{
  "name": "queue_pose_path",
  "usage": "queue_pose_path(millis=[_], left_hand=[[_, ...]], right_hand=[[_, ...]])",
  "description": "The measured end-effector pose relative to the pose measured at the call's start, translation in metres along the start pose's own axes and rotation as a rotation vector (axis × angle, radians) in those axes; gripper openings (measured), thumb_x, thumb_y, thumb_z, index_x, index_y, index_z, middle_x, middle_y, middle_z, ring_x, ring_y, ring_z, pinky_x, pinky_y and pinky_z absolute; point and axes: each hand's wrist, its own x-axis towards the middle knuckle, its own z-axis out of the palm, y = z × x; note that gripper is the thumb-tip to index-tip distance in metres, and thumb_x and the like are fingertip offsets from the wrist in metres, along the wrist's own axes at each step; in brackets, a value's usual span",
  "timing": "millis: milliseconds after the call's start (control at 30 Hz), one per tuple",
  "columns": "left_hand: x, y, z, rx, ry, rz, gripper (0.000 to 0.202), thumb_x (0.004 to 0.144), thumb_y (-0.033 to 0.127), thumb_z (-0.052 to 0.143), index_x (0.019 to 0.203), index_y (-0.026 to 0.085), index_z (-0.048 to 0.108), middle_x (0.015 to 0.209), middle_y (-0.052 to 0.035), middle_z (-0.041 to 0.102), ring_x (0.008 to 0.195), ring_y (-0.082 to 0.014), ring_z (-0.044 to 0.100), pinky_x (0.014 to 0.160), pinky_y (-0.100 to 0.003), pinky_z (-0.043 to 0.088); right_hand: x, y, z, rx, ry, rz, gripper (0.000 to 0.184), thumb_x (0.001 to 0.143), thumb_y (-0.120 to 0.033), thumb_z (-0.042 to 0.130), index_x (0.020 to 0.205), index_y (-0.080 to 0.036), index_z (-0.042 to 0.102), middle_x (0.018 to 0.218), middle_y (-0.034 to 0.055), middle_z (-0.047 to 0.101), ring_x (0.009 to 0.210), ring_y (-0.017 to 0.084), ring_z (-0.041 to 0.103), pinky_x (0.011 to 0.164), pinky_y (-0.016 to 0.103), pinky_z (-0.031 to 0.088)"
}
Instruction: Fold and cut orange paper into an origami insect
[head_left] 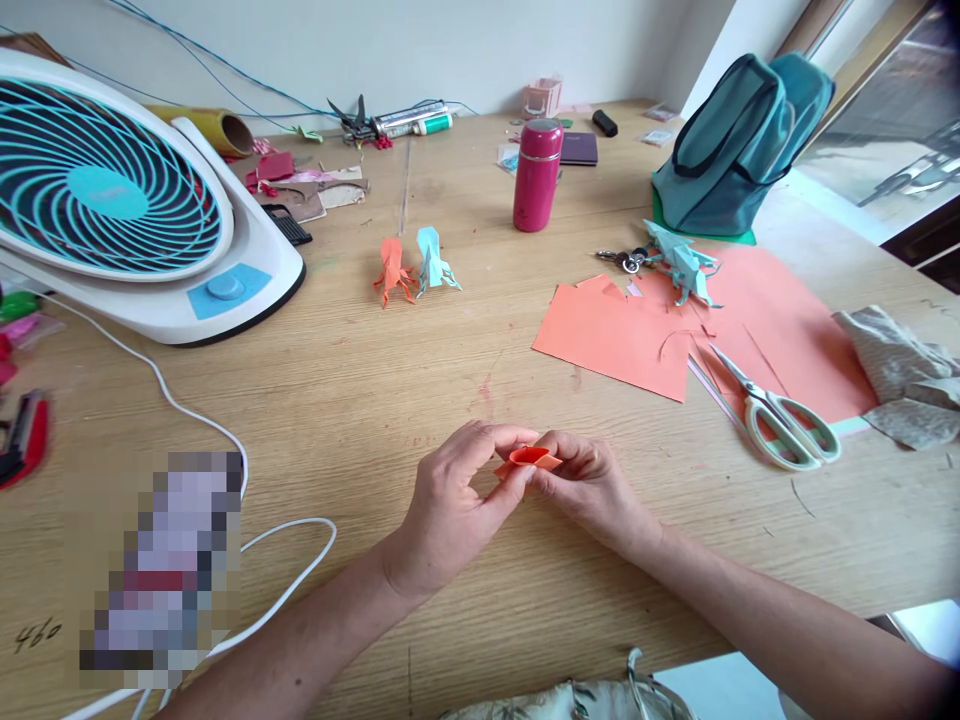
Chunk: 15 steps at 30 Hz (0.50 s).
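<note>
My left hand (450, 505) and my right hand (589, 490) meet over the near middle of the wooden table (375, 400). Both pinch a small folded piece of orange paper (527, 459) between thumbs and fingertips. The paper is partly hidden by my fingers. Farther back lie two finished folded figures, an orange one (391, 270) and a light blue one (433, 261), side by side.
Orange paper sheets (622, 335) lie at the right with white-handled scissors (784, 420), a teal folded figure (684, 262) and keys (626, 260). A pink bottle (537, 175) and teal bag (739, 140) stand behind. A fan (112, 195) and white cable (187, 410) occupy the left.
</note>
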Motion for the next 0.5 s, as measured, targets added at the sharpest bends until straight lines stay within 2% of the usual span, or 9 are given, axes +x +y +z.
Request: queue_pose_path(millis=[167, 367, 500], left_hand=[[0.001, 0.0018, -0.0001, -0.016, 0.009, -0.021, 0.022, 0.084, 0.006, 0.065, 0.101, 0.021, 0.067, 0.09, 0.0005, 0.074, 0.079, -0.0112, 0.068, 0.077, -0.023, 0.055], [0.0005, 0.0003, 0.0, -0.01, 0.016, -0.052, 0.024, 0.082, 0.005, 0.065, 0.1, 0.021, 0.067, 0.089, 0.0008, 0.073, 0.078, -0.0117, 0.067, 0.078, -0.024, 0.055], [0.0015, 0.0005, -0.0004, -0.012, 0.022, -0.079, 0.026, 0.081, 0.004, 0.065, 0.099, 0.022, 0.067, 0.09, 0.0009, 0.073, 0.079, -0.0121, 0.066, 0.079, -0.025, 0.055]], right_hand=[[-0.0005, -0.0004, 0.0011, 0.018, 0.001, 0.009, 0.033, 0.072, -0.044, 0.085, 0.069, -0.019, 0.065, 0.07, 0.0007, 0.066, 0.068, 0.014, 0.056, 0.066, 0.027, 0.045], [-0.0015, -0.0012, 0.0014, 0.003, -0.002, 0.046, 0.034, 0.071, -0.044, 0.085, 0.068, -0.018, 0.064, 0.062, -0.0027, 0.055, 0.061, 0.012, 0.045, 0.059, 0.025, 0.038], [-0.001, -0.0029, 0.0019, 0.016, -0.021, 0.052, 0.035, 0.07, -0.046, 0.086, 0.069, -0.018, 0.064, 0.064, -0.0021, 0.056, 0.061, 0.012, 0.045, 0.059, 0.025, 0.038]])
